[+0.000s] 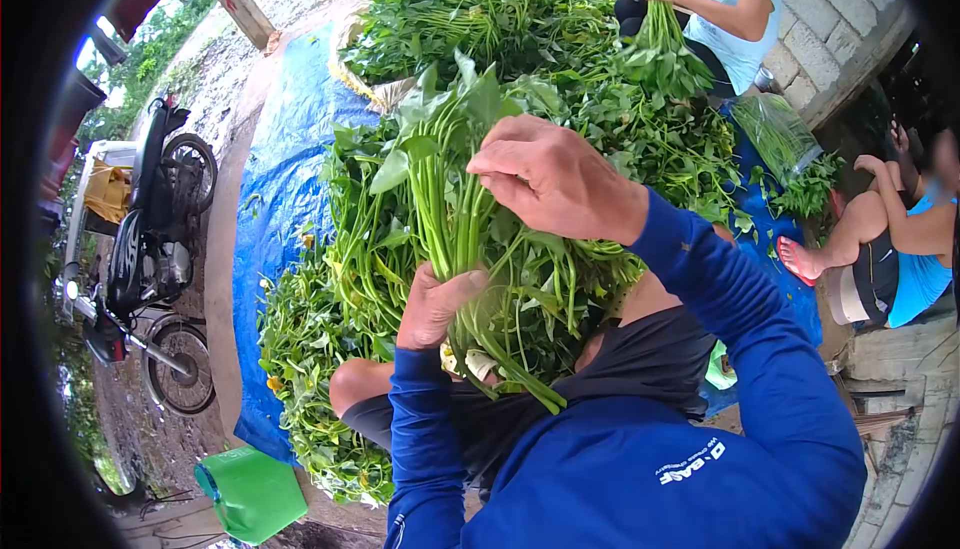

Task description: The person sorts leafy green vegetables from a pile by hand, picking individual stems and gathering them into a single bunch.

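My left hand (pixel 437 304) is wrapped round the lower stems of a bunch of water spinach (pixel 440 194), its leaves pointing up and away from me. The cut stem ends hang below that hand over my lap. Beside the upper stems, my right hand (pixel 560 174) is closed with thumb and fingers pinched together. What the pinch holds, if anything, cannot be made out. A large heap of loose water spinach (pixel 345 269) spreads around my legs on a blue tarp (pixel 285 139).
Stacked bundled greens (pixel 450 14) stand at the far side. A person (pixel 735 19) at upper right holds another bunch; a second person (pixel 905 229) sits at the right. A green plastic container (pixel 255 494) lies lower left, and a motorcycle (pixel 150 249) stands left beyond the tarp.
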Motion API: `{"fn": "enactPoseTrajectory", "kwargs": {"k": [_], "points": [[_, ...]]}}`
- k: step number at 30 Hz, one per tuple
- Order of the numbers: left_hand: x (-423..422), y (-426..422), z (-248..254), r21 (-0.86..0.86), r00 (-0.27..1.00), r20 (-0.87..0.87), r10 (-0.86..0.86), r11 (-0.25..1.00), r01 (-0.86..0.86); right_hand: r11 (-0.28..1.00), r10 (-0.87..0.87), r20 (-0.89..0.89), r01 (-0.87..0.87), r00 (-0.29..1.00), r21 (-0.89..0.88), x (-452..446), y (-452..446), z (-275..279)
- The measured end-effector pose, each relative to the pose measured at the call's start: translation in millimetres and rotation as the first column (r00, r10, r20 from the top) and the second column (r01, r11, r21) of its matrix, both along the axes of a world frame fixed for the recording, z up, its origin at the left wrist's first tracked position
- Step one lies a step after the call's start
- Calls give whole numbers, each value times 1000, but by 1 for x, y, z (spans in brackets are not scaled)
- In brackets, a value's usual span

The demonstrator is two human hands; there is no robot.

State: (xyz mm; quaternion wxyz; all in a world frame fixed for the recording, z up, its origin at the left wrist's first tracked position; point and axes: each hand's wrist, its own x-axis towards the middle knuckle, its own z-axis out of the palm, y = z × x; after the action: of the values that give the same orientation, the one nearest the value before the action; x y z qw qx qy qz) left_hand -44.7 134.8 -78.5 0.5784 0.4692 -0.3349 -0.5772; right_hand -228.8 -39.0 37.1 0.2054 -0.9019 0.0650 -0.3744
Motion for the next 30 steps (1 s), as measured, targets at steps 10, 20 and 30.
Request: {"fn": "enactPoseTrajectory", "kwargs": {"k": [10, 20, 30], "points": [[1, -4, 27, 69, 991, 87, -102, 993, 96, 949, -9, -95, -21, 995, -315, 16, -19, 10], [1, -5, 51, 66, 977, 112, -179, 983, 172, 981, 74, -218, -110, 973, -158, -17, -34, 9], [1, 3, 61, 108, 947, 160, -277, 959, 262, 940, 44, 54, -23, 998, -341, -33, -18, -12]]}}
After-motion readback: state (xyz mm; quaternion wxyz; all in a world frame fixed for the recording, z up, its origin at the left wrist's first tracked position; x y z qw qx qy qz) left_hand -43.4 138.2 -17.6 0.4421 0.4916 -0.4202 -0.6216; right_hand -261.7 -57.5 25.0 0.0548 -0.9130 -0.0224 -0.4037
